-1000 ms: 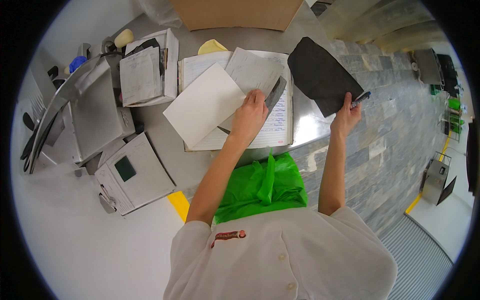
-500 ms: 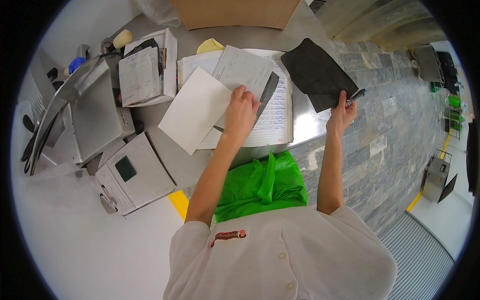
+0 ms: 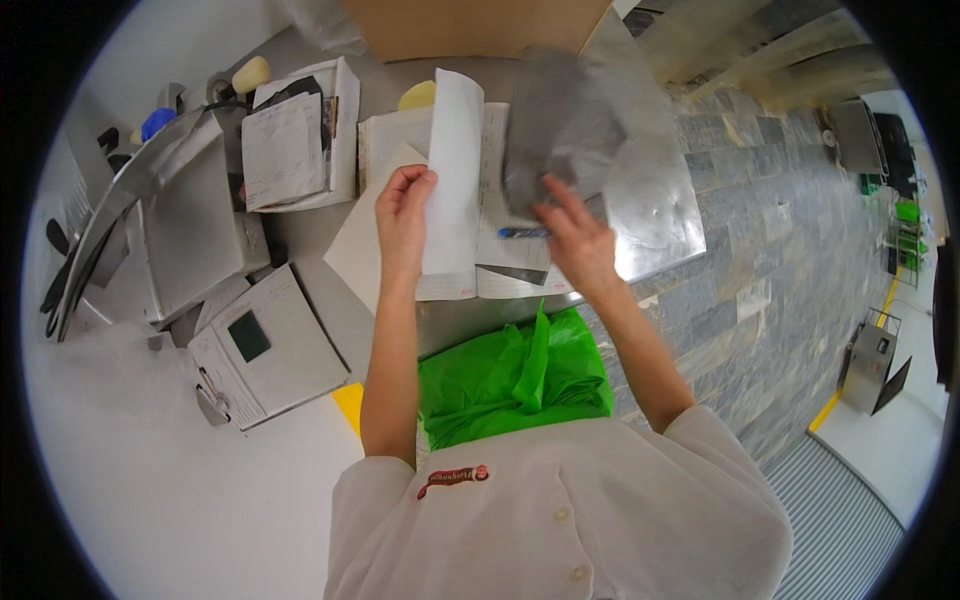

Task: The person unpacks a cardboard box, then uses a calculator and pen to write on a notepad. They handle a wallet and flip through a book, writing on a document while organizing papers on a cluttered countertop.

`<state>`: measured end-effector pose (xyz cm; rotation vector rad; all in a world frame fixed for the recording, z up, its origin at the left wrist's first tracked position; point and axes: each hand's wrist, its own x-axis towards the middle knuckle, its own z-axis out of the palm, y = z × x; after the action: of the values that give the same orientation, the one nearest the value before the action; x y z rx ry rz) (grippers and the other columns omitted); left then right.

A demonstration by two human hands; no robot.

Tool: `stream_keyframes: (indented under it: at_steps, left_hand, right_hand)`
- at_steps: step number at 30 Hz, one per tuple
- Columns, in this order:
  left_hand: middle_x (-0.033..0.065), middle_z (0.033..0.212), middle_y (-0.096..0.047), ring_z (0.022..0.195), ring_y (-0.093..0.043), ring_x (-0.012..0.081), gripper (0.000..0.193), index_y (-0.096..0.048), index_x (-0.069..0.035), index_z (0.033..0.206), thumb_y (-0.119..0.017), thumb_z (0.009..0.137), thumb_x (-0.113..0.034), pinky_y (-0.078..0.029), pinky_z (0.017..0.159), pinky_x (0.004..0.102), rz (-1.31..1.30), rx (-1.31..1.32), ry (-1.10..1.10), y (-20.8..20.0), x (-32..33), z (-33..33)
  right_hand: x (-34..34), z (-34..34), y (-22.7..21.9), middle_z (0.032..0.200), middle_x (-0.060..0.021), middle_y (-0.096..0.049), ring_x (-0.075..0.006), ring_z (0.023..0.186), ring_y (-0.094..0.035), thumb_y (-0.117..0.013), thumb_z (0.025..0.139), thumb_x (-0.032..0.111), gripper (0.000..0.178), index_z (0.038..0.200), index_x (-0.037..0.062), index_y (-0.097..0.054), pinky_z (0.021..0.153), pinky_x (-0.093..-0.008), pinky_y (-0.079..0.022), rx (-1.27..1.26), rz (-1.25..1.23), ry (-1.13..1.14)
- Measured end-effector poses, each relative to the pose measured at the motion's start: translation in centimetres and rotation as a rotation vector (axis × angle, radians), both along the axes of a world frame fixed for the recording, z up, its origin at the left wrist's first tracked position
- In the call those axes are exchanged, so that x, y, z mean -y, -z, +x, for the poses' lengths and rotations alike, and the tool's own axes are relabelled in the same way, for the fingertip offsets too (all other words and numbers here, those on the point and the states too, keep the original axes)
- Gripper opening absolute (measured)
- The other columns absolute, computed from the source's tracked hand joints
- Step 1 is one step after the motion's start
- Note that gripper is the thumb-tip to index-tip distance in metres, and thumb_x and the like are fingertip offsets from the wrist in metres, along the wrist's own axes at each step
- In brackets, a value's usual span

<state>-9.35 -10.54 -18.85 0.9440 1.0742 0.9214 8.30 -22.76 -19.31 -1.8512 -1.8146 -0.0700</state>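
Note:
My left hand [image 3: 405, 205] pinches the left edge of a white sheet [image 3: 455, 180], which curves upward over an open lined notebook [image 3: 490, 288]. Whether this sheet belongs to the notebook is unclear. Under my right hand [image 3: 580, 240], a thin black carbon sheet [image 3: 570, 110] is smeared by motion; the index finger meets its lower part. A blue-and-black pen [image 3: 522, 233] pokes out leftward from the same hand. Beneath these lie a written form [image 3: 495, 240] and a dark sheet's corner [image 3: 530, 274]. A blank white card [image 3: 360, 240] rests partly behind my left forearm.
On the metal table [image 3: 660, 200] stand a cardboard box [image 3: 480, 30] at the back and a white box of papers [image 3: 345, 130] at left. A metal scale-like unit [image 3: 195, 215] and a clipboard [image 3: 300, 345] are further left. A green bag [image 3: 515, 390] is in front of me.
My left hand has moved left and lifted the white sheet. My right hand has brought the carbon sheet and pen leftward from beyond the notebook to over it.

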Motion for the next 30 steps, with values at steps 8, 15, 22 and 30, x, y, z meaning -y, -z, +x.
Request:
stream_keyframes:
  at_steps: [8,15,22,30]
  left_hand:
    - [-0.0013,0.078,-0.057,0.071,-0.05,0.0052,0.015,-0.058,-0.003,0.089,-0.059,0.082,-0.016,-0.038,0.065,0.0179,-0.054,-0.017,-0.026,-1.0,-1.6,-2.3]
    - [-0.0019,0.077,-0.057,0.07,-0.05,0.0049,0.014,-0.058,-0.003,0.088,-0.059,0.082,-0.015,-0.039,0.064,0.0187,-0.042,0.016,0.016,-1.5,-2.2,-2.6]
    - [-0.0028,0.075,-0.056,0.066,-0.05,0.0035,0.011,-0.057,-0.003,0.086,-0.058,0.082,-0.013,-0.04,0.06,0.0182,-0.081,0.077,0.111,-1.6,-2.5,-2.7]
    - [-0.0027,0.074,-0.056,0.062,-0.048,0.0027,0.009,-0.058,-0.003,0.085,-0.057,0.082,-0.012,-0.039,0.055,0.0179,-0.125,0.111,0.216,-1.8,-2.4,-2.0]
  right_hand:
    - [1.7,-3.3,2.2,0.124,-0.0134,-0.048,-0.0258,0.066,-0.062,-0.065,0.068,0.014,0.033,0.099,0.0102,-0.057,0.054,-0.0335,-0.051,-0.109,-0.363,-0.147]
    - [-1.1,-0.8,1.3,0.132,-0.0082,-0.042,-0.0235,0.075,-0.063,-0.067,0.072,0.029,0.042,0.11,0.0153,-0.056,0.059,-0.0345,-0.052,-0.097,-0.371,-0.169]
    - [-3.9,-0.9,1.6,0.135,-0.0082,-0.039,-0.0242,0.076,-0.063,-0.064,0.072,0.044,0.055,0.12,0.02,-0.051,0.061,-0.0348,-0.052,0.024,-0.418,-0.175]
    - [-4.8,-0.6,2.1,0.136,-0.009,-0.038,-0.0245,0.077,-0.064,-0.062,0.073,0.048,0.058,0.122,0.0192,-0.05,0.061,-0.0341,-0.051,0.002,-0.379,-0.214]
